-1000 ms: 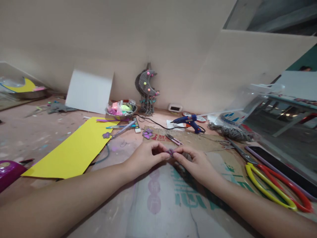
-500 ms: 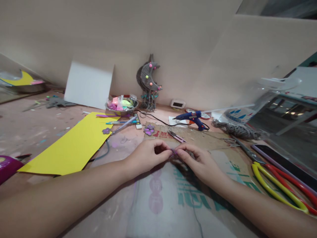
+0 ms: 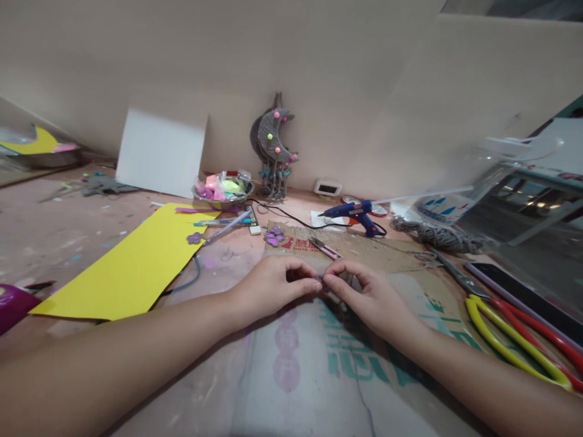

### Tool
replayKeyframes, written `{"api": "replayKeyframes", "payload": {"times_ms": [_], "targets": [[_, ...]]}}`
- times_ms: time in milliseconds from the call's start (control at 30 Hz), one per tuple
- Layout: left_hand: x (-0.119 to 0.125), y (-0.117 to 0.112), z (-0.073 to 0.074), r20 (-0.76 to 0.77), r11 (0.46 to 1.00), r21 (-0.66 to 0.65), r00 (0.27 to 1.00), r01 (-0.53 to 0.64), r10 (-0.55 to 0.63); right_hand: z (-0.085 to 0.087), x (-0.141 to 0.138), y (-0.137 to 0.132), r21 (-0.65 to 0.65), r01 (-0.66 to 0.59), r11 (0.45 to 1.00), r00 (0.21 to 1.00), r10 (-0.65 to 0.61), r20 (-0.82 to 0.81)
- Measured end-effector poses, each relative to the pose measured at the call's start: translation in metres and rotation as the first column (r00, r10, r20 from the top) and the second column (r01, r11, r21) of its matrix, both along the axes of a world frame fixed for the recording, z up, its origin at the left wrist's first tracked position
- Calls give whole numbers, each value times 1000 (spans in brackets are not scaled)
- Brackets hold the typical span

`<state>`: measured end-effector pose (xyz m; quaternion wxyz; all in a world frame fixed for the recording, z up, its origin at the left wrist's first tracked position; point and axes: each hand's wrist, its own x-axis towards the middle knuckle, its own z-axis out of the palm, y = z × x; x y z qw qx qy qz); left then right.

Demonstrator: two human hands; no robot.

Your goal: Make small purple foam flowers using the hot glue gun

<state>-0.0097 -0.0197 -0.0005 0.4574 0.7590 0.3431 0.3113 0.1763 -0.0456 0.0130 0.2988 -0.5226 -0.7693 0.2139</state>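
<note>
My left hand (image 3: 276, 285) and my right hand (image 3: 367, 294) meet over the middle of the work surface, thumbs and forefingers pinched together. Between the fingertips is a small purple-grey piece (image 3: 321, 281), mostly hidden; a thin grey strand seems to trail from it under my right hand. Just beyond my hands lies a pink utility knife (image 3: 325, 248). Left of the knife rests a purple flower shape edged in grey (image 3: 274, 237), and a smaller purple flower (image 3: 195, 238) lies on the yellow sheet (image 3: 122, 267).
Right of my hands are large scissors (image 3: 510, 334) with yellow and red handles, a phone (image 3: 528, 297) and grey yarn (image 3: 437, 237). Behind stand a blue glue gun (image 3: 350, 210), a bowl of colourful clay packs (image 3: 223, 200) and a grey moon ornament (image 3: 273, 139).
The fingertips have shifted slightly and now cover more of the small purple-grey piece. Both hands stay pinched in nearly the same place. The view has tilted slightly.
</note>
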Motion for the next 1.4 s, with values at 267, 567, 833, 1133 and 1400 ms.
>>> {"api": "replayKeyframes", "payload": {"times_ms": [267,567,833,1133,1400], "targets": [[1,-2,3,17,999,7,999,-35,35,-1,0,0,-21,0,1000,1000,0,-4],[0,0,2,-35,997,54,997,-61,63,-3,2,1,-28,-3,1000,1000,3,-6],[-1,1,1,-14,998,59,999,-34,35,-2,0,1,-31,-22,999,1000,21,-3],[2,-2,2,-65,995,63,995,-72,76,-1,0,1,-16,-5,1000,1000,5,-2],[2,-1,0,-78,992,93,992,-90,98,-2,2,0,-14,12,1000,1000,-12,7]]}}
